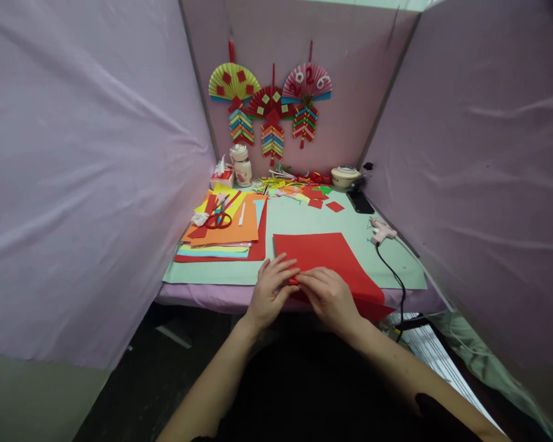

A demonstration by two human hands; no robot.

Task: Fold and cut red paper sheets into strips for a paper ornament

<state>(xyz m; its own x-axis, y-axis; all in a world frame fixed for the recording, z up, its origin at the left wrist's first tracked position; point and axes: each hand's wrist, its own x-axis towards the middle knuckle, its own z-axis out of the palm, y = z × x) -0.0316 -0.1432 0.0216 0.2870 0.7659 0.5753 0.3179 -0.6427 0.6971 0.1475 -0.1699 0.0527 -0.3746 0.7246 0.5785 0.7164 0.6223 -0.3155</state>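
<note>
A large sheet of red paper [322,248] lies at the table's front edge, its lower right corner hanging over. The near edge of the paper looks folded over between my hands. My left hand [270,291] pinches that edge with the thumb below, its other fingers stretched out over it. Close beside it, my right hand [329,298] grips the same edge between thumb and fingers. My fingertips hide most of the fold.
Left lies a stack of coloured paper [244,230] with red-handled scissors [219,220] and a white pen [242,213]. Paper scraps [286,186], a bottle [242,167], a tissue box [222,178] and a lidded bowl [345,177] stand behind. Right are a phone [360,201] and corded glue gun [381,230].
</note>
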